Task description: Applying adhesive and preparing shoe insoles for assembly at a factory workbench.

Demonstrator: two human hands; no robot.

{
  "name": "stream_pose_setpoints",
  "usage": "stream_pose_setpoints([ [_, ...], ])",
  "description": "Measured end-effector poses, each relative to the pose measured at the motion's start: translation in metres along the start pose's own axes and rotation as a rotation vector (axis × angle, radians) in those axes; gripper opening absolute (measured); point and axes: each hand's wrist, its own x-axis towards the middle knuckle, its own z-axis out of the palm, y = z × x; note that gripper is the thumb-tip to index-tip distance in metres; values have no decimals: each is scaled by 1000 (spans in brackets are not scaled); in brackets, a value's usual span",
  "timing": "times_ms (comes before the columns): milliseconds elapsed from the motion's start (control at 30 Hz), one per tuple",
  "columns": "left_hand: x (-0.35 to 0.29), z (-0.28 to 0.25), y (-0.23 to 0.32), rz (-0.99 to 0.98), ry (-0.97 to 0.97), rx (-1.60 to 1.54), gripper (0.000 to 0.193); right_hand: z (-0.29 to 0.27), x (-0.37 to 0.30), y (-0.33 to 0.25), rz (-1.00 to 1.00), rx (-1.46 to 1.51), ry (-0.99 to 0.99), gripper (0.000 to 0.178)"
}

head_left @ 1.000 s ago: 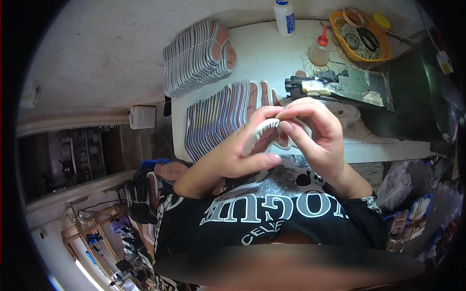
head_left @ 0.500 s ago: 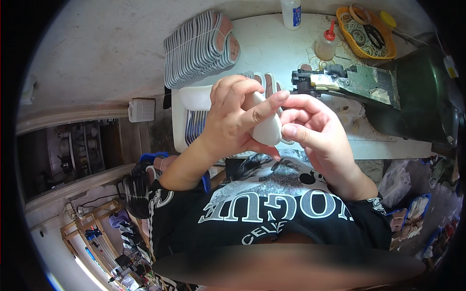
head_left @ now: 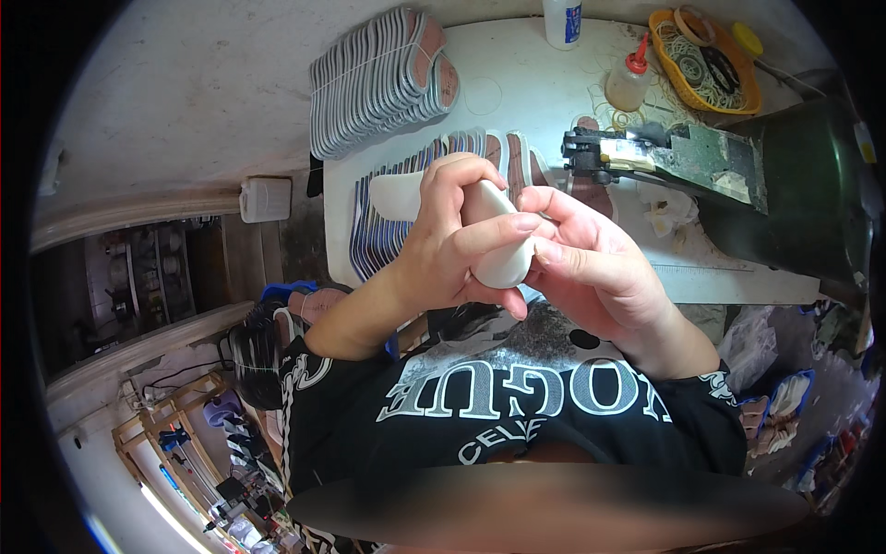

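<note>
Both of my hands are raised over the near side of the table, around one smooth white insole [head_left: 501,265]. My left hand [head_left: 452,235] is closed on it from the left, with fingers over its upper end and front face and the thumb low near its rounded end. From the right, my right hand [head_left: 604,254] pinches the insole's edge between thumb and fingers. The fingers hide part of the insole. Behind my left hand lies a row of insoles [head_left: 369,245] with blue and grey edges, with a white piece [head_left: 397,196] on top.
A tied stack of grey-edged insoles [head_left: 374,88] stands at the far left. A green machine [head_left: 729,166] reaches in from the right. Beyond it are a red-capped bottle [head_left: 628,88], a white bottle [head_left: 562,26] and a yellow basket [head_left: 663,65] of rubber bands.
The insole has turned and dropped slightly between my hands, and my left fingers have shifted on it. More of the row of insoles on the table shows now.
</note>
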Motion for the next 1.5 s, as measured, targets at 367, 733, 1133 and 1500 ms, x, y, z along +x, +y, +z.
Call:
stream_pose_setpoints([
  [367,-8,3,-3,4,3,61,60,-12,4,3,121,97,85,28],
  [733,-13,7,9,-504,-108,-1000,73,-24,-2,-23,-359,-784,228,15],
  [1133,-11,9,17,-689,-182,-1337,71,-28,11,-26,-416,-880,-2,11],
  [1500,-7,7,21,-771,-157,-1256,73,-27,8,-22,-298,-745,83,11],
])
